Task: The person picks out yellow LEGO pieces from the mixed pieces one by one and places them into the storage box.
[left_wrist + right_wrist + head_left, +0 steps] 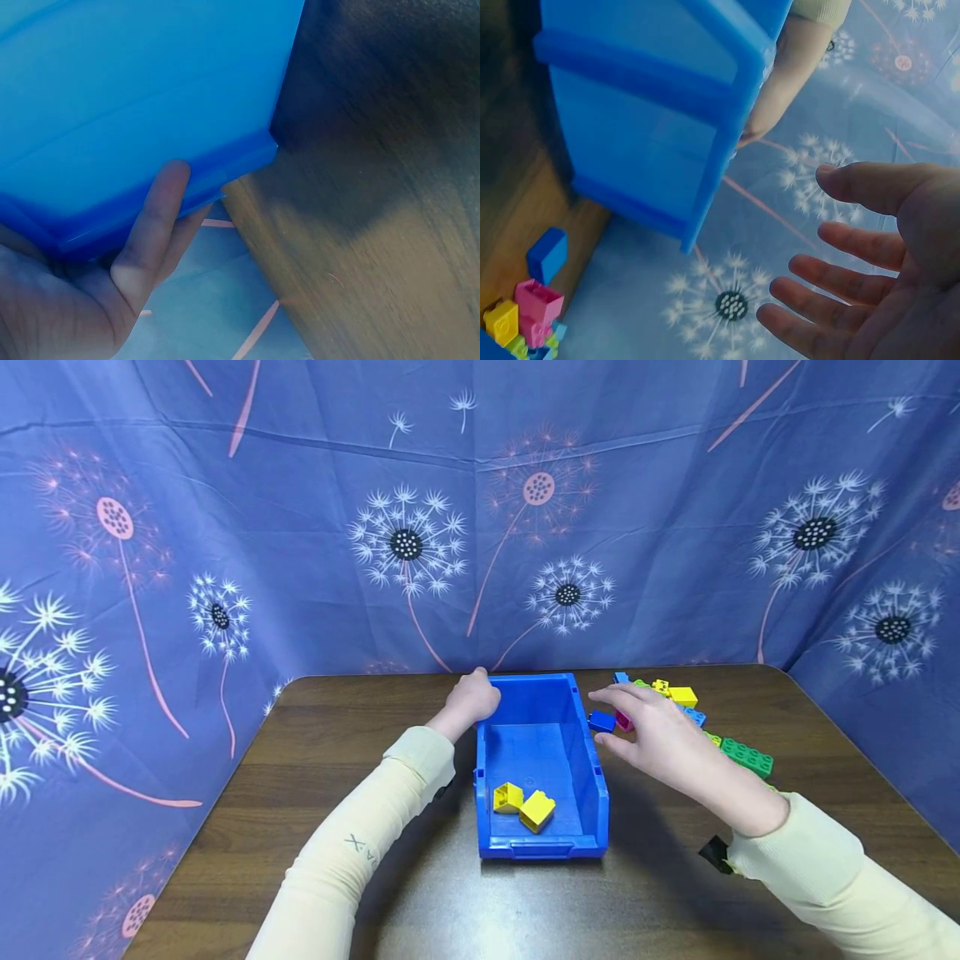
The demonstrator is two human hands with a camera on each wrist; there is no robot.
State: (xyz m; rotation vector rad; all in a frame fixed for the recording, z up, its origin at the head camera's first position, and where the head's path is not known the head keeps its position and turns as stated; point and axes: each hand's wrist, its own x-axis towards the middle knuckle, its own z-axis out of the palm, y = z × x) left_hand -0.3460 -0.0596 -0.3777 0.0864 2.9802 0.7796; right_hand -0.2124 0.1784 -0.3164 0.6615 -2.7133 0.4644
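A blue plastic bin [528, 756] stands mid-table, with two yellow toy bricks [537, 812] lying inside near its front. My left hand [472, 697] grips the bin's far left corner. In the left wrist view, fingers of that hand [82, 304] lie along the bin's wall and rim [240, 159]. To the right of the bin, my right hand [660, 727] hovers over a loose pile of bricks, fingers spread and holding nothing. A blue brick [602, 721] and a partly covered pink brick [624, 722] are nearest its fingertips. The hand hides part of the pile.
The pile also has a green brick [746, 757], a yellow brick [682, 696] and other small pieces. Wooden table [330, 743] shows on both sides of the bin. A blue dandelion-print cloth [315, 527] hangs behind the table and along its sides.
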